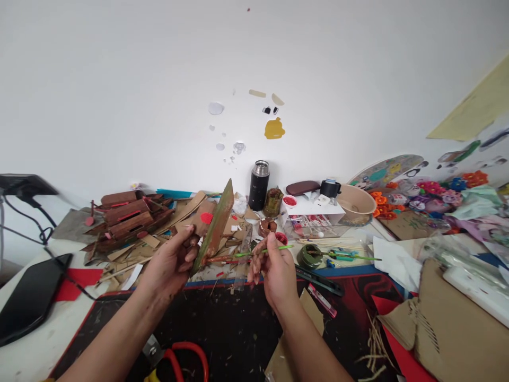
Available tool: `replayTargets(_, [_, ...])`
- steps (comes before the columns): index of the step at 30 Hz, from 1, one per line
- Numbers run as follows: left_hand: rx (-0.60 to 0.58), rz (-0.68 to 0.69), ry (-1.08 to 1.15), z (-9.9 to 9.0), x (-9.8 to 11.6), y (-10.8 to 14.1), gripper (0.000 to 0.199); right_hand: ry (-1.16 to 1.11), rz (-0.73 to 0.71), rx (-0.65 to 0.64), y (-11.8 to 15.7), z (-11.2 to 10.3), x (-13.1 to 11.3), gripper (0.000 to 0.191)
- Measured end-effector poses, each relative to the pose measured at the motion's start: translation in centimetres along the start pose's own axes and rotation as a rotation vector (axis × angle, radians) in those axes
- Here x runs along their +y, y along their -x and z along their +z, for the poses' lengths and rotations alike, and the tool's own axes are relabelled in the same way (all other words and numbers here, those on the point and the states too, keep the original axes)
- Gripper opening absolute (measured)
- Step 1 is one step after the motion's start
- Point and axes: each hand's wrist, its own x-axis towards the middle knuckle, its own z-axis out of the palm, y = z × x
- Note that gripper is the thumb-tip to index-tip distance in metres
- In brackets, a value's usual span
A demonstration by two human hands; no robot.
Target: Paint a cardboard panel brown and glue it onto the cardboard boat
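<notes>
My left hand (173,257) is closed on the lower left edge of a long, pointed cardboard piece (218,223) painted green and brown, which stands tilted upward. Between the fingers of my right hand (276,265) is a thin paintbrush (242,254) with a bright green handle. Its brown-coated tip reaches the lower part of the piece and appears to touch it. Paint smudges mark the fingers of both hands. Just beyond my right hand stands a small pot of brown paint (267,227). Right of it sits a jar of green paint (309,257) with another brush (353,257) across it.
A brown model boat (131,215) and cardboard scraps lie at the left. A black flask (260,185) stands by the wall. Red-handled scissors (186,355) lie near me on the dark mat (222,313). A beige bowl (358,201) and a cardboard sheet (457,313) are at the right.
</notes>
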Motion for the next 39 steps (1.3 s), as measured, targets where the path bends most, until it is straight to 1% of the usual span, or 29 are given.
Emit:
replayTargets(4, [-0.018,0.025,0.011,-0.1,-0.1,0.0,0.024,0.009,-0.006,-0.043,0.1,0.0,0.2,0.056])
replayTargets(6, [-0.01,0.026,0.009,-0.1,-0.2,0.0,0.024,0.001,-0.02,-0.017,0.0,-0.1,0.0,0.057])
replayTargets(10, [-0.012,0.007,0.005,0.0,-0.1,0.1,0.022,-0.022,-0.063,0.079,-0.3,-0.3,-0.8,0.058])
replayTargets(12, [-0.013,0.011,0.006,0.1,-0.1,0.1,0.022,-0.015,-0.068,0.091,-0.4,-0.3,-1.0,0.058])
replayTargets(15, [-0.019,0.019,0.014,0.0,-0.2,-0.1,0.025,0.018,-0.045,0.073,-0.3,-0.3,-0.6,0.059])
replayTargets(20, [-0.056,0.032,0.037,-0.5,-0.4,-0.4,0.027,0.045,-0.009,-0.024,0.0,-0.2,0.3,0.057])
replayTargets(22, [-0.054,0.03,0.037,-0.6,-0.4,-0.6,0.027,0.046,-0.014,-0.032,0.1,-0.2,0.3,0.057])
replayTargets(26, [-0.025,0.035,0.025,-0.6,-0.5,-0.6,0.026,0.019,-0.057,0.048,-0.1,-0.3,-0.5,0.058])
replayTargets(30, [-0.044,0.034,0.025,-0.6,-0.4,-0.5,0.026,0.005,-0.076,0.097,-0.3,-0.3,-0.9,0.058])
replayTargets(32, [-0.048,0.029,0.029,-0.6,-0.4,-0.5,0.026,0.02,-0.051,0.078,-0.3,-0.3,-0.7,0.059])
replayTargets(37, [-0.054,0.028,0.032,-0.6,-0.2,-0.5,0.025,0.07,0.009,-0.054,0.0,-0.1,0.2,0.06])
replayTargets(39, [-0.06,0.023,0.024,-0.6,-0.2,-0.5,0.026,0.075,0.014,-0.078,0.1,-0.1,0.3,0.06])
